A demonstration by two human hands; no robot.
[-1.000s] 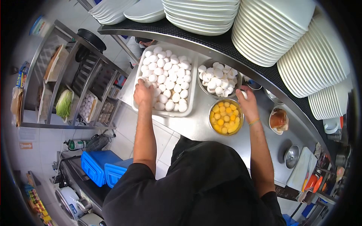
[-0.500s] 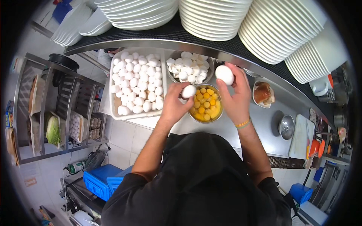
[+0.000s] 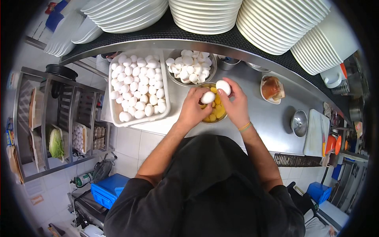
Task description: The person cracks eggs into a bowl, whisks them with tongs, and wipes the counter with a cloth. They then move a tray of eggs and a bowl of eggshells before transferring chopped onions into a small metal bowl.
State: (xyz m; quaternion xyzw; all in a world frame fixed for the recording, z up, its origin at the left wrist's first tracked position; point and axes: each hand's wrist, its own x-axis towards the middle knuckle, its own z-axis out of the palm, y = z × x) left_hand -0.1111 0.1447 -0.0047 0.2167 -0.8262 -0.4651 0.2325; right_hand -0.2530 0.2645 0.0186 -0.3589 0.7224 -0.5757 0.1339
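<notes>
Two white eggs (image 3: pixel 215 91), one each in left hand (image 3: pixel 192 107) and right hand (image 3: pixel 235 104), fingers curled.

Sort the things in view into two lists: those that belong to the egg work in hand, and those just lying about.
In the egg work:
- egg in the left hand
- egg in the right hand
- bowl of yolks
- tub of whole eggs
- probably, bowl of shells

Apparently lying about:
- stacked plates
- cutting board
- leafy vegetable

Yolk bowl (image 3: pixel 213 122) partly hidden by left hand (image 3: pixel 192 109) and right hand (image 3: pixel 236 106); plate stacks (image 3: pixel 205 16) cropped above
</notes>
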